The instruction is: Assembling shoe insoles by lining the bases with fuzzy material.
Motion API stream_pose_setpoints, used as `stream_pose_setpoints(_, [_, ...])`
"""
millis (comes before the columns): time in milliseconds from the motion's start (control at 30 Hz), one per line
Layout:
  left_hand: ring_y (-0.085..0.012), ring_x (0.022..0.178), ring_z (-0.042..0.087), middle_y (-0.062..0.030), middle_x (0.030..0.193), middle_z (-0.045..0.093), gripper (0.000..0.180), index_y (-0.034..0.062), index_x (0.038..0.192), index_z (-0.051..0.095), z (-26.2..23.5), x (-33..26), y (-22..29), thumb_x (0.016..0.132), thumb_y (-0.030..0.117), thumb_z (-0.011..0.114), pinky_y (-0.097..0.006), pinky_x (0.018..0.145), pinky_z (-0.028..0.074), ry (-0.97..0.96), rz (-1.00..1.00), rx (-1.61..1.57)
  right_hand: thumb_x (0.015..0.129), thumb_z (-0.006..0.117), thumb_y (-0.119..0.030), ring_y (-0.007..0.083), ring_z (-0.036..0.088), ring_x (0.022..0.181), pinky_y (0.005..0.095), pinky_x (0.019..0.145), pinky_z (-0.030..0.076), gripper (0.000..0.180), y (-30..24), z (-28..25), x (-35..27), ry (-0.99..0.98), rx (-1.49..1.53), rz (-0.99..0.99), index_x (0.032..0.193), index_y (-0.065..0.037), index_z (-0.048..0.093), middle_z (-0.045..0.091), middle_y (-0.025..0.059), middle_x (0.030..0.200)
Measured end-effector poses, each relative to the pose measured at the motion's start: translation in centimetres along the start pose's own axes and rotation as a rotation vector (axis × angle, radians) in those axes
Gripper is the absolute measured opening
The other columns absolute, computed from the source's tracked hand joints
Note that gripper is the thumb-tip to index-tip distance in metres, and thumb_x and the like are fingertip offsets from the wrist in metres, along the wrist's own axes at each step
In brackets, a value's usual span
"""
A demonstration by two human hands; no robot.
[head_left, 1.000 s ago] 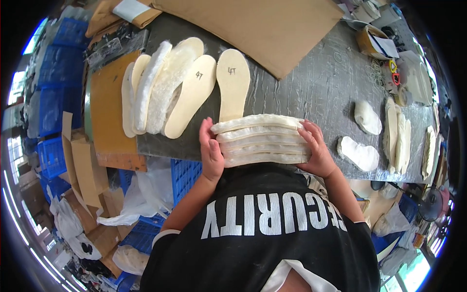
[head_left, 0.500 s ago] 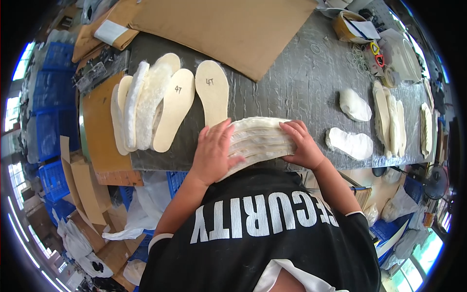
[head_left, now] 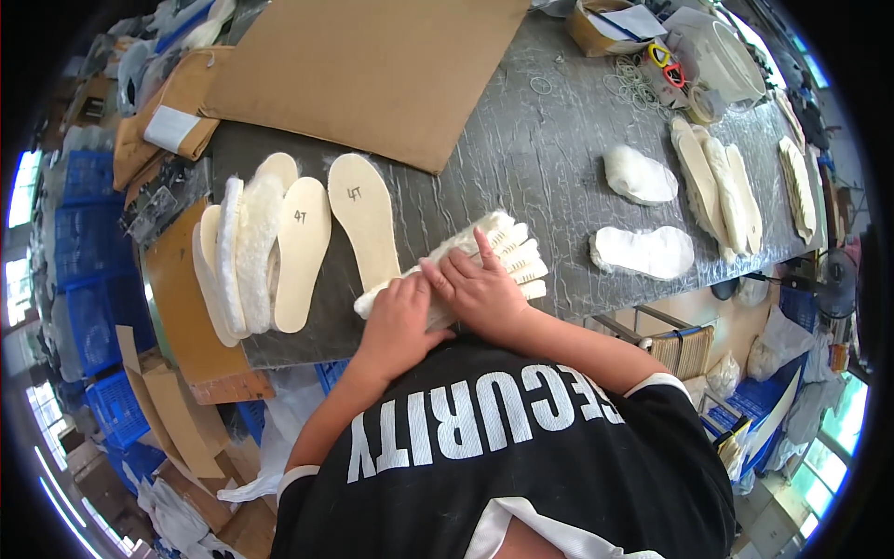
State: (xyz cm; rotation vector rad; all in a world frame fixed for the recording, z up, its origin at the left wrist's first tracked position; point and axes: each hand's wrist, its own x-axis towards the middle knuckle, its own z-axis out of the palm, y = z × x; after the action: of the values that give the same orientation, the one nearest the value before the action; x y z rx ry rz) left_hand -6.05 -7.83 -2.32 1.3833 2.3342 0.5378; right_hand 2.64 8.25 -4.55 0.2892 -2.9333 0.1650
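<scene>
Left hand (head_left: 396, 326) wrapped over white insole bundle (head_left: 514, 250), right hand (head_left: 482, 296) clasping it too, fingers meeting on top! Bundle at near edge of dark table (head_left: 559, 130), lone pale insole (head_left: 365, 219) by its left end.

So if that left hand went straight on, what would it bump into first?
Most likely the right hand: its fingers lie just ahead of the left hand, over the white fleecy stack. Whether one would slide above the other is unclear in this view.
</scene>
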Motion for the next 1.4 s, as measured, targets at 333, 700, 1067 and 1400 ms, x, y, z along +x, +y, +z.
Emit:
stream_pose_setpoints(333, [-0.0404, 0.095, 0.060, -0.0231, 0.100, 0.063, 0.042, -0.0030, 0.105, 0.056, 1.7, 3.1, -8.9, 0.075, 0.020, 0.074, -0.044, 0.081, 0.047, 0.166, -0.706, -0.383, 0.080, 0.053, -0.020, 0.0192, 0.055, 0.098, 0.0436, 0.098, 0.037, 0.035, 0.4, -0.5, -1.3, -0.065, 0.048, -0.084, 0.112, -0.005, 0.061, 0.061, 0.0018, 0.098])
stream_pose_setpoints(700, [-0.0119, 0.104, 0.059, -0.0079, 0.120, 0.063, 0.033, 0.0013, 0.126, 0.058, -1.1, 1.9, -9.4, 0.093, 0.004, 0.052, -0.025, 0.094, 0.044, 0.038, -0.194, -1.069, 0.080, 0.053, -0.020, 0.0177, 0.054, 0.106, 0.0426, 0.102, 0.034, 0.037, 0.8, -0.7, -0.4, -0.134, 0.075, -0.257, 0.113, -0.008, 0.062, 0.062, 0.0010, 0.104])
stream_pose_setpoints(1067, [-0.0177, 0.103, 0.061, -0.0129, 0.114, 0.066, 0.031, 0.0038, 0.121, 0.063, -1.3, 4.4, -7.8, 0.091, 0.008, 0.054, -0.029, 0.092, 0.046, -0.601, -0.241, -0.730, 0.087, 0.047, -0.024, 0.0291, 0.033, 0.137, 0.0367, 0.096, 0.038, 0.048, 0.9, -0.5, -0.3, 0.028, 0.115, -0.177, 0.134, -0.015, 0.051, 0.041, 0.0144, 0.144])
stream_pose_setpoints(1400, [-0.0145, 0.094, 0.060, -0.0070, 0.103, 0.065, 0.025, -0.0005, 0.113, 0.061, -1.3, 0.9, -10.1, 0.090, 0.007, 0.057, -0.027, 0.080, 0.048, -0.060, -0.418, -1.037, 0.090, 0.043, -0.022, 0.0260, 0.027, 0.142, 0.0322, 0.094, 0.036, 0.049, 1.2, -0.6, 0.2, -0.153, -0.001, -0.256, 0.138, -0.013, 0.048, 0.032, 0.0150, 0.151])
